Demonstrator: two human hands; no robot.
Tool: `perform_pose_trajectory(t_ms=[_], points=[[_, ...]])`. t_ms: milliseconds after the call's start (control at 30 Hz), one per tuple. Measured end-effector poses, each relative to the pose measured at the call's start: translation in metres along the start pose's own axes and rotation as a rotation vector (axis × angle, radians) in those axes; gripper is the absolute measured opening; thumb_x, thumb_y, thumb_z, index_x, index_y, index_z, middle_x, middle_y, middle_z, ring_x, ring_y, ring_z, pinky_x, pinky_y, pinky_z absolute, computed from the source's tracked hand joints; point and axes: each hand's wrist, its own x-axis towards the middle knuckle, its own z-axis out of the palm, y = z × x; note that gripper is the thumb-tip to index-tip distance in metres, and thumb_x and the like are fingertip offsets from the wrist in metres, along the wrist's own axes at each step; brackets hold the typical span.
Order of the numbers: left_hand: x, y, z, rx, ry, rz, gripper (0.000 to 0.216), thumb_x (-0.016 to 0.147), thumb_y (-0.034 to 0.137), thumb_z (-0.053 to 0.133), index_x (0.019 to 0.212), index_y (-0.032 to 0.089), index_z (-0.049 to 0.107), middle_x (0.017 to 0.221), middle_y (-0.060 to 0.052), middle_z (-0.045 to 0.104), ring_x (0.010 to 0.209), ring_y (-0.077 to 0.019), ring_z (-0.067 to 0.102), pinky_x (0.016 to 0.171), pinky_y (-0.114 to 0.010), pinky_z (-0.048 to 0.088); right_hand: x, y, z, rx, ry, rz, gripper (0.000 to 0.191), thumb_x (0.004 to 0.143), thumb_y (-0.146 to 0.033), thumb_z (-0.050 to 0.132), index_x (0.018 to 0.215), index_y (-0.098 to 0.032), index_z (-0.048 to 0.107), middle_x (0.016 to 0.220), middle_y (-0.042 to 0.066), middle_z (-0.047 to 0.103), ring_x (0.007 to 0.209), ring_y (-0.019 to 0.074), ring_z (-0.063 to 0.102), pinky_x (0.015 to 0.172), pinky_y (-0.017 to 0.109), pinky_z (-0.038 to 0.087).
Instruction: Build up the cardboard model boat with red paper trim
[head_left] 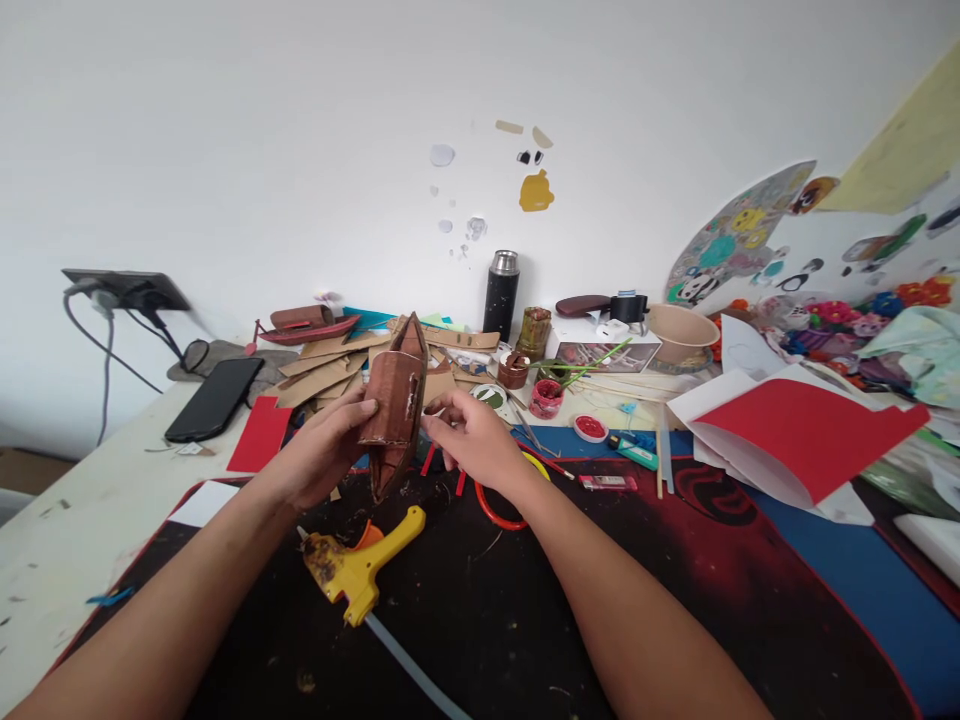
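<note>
A brown model boat (390,405) with a curved canopy is tilted on its side, bow pointing up, above the dark mat. My left hand (322,450) grips it from the left, thumb on the canopy. At the boat's right side, my right hand (472,430) has its thumb and forefinger pinched together close to the hull; what lies between the fingertips is hidden. Below the hands, a yellow hot glue gun (367,570) rests on the mat. Thin red strips (460,484) lie just under my right hand.
Cardboard pieces (322,375), a second small boat (311,330) and a black thermos (502,295) line the back. A phone (215,398) lies at left. Red paint jars (546,398), a lighter (607,483) and red paper (810,435) are to the right.
</note>
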Motion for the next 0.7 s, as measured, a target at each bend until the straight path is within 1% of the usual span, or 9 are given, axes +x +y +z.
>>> perform_pose_trajectory(t_ms=[67,133,200,300,367,433,500,700], points=[[0.000,0.000,0.000,0.017,0.005,0.009,0.050,0.076,0.052,0.092,0.114,0.022,0.083,0.095,-0.007,0.082,0.077,-0.0239,0.073,0.067,-0.030,0.062,0.000,-0.001,-0.001,0.130,-0.004,0.006,0.028,0.102,-0.050,0.070,0.099,-0.025,0.059,0.071,-0.007,0.064,0.044,0.0109,0.054,0.048,0.026,0.040],[0.000,-0.001,0.001,0.031,0.013,0.009,0.054,0.076,0.052,0.092,0.120,0.023,0.083,0.103,-0.008,0.085,0.084,-0.0263,0.076,0.069,-0.030,0.063,0.000,-0.003,-0.002,0.234,0.001,0.015,0.040,0.100,-0.061,0.071,0.091,-0.025,0.055,0.063,-0.008,0.060,0.042,0.0102,0.050,0.044,0.024,0.036],[0.001,-0.001,0.002,0.044,0.024,-0.002,0.062,0.073,0.052,0.094,0.128,0.025,0.083,0.117,-0.010,0.086,0.102,-0.0319,0.080,0.078,-0.032,0.065,0.000,-0.004,-0.003,0.297,0.000,0.031,0.051,0.094,-0.072,0.074,0.087,-0.026,0.054,0.059,-0.009,0.057,0.040,0.0097,0.048,0.041,0.024,0.032],[-0.001,-0.002,0.004,0.076,0.021,-0.018,0.077,0.070,0.054,0.096,0.141,0.029,0.079,0.136,-0.009,0.084,0.130,-0.0397,0.075,0.095,-0.038,0.067,0.000,-0.005,-0.003,0.322,-0.021,0.048,0.060,0.089,-0.081,0.075,0.081,-0.026,0.052,0.054,-0.010,0.053,0.039,0.0091,0.045,0.040,0.023,0.031],[-0.002,-0.001,0.007,0.099,-0.002,-0.017,0.083,0.071,0.057,0.095,0.147,0.031,0.076,0.142,-0.009,0.082,0.138,-0.0419,0.071,0.104,-0.042,0.066,0.000,-0.004,-0.001,0.307,-0.029,0.049,0.064,0.089,-0.083,0.074,0.077,-0.025,0.049,0.052,-0.010,0.051,0.040,0.0087,0.045,0.041,0.023,0.032],[-0.004,-0.001,0.008,0.113,-0.034,-0.018,0.086,0.073,0.058,0.094,0.152,0.031,0.073,0.143,-0.010,0.082,0.139,-0.0432,0.071,0.108,-0.047,0.065,0.000,-0.002,0.001,0.297,-0.032,0.053,0.065,0.089,-0.083,0.075,0.075,-0.025,0.048,0.052,-0.010,0.049,0.040,0.0085,0.045,0.042,0.023,0.033],[-0.005,0.000,0.009,0.120,-0.055,-0.028,0.088,0.073,0.059,0.094,0.153,0.031,0.073,0.141,-0.011,0.082,0.137,-0.0440,0.072,0.109,-0.049,0.065,0.001,0.000,0.003,0.301,-0.039,0.062,0.066,0.087,-0.083,0.077,0.075,-0.025,0.048,0.051,-0.011,0.047,0.040,0.0084,0.044,0.043,0.023,0.034],[-0.007,0.002,0.013,0.143,-0.012,-0.036,0.093,0.069,0.059,0.095,0.154,0.030,0.071,0.140,-0.010,0.082,0.133,-0.0433,0.074,0.105,-0.047,0.067,0.003,0.009,0.007,0.302,-0.037,0.068,0.066,0.087,-0.085,0.077,0.077,-0.026,0.049,0.053,-0.012,0.043,0.041,0.0084,0.039,0.043,0.024,0.034]])
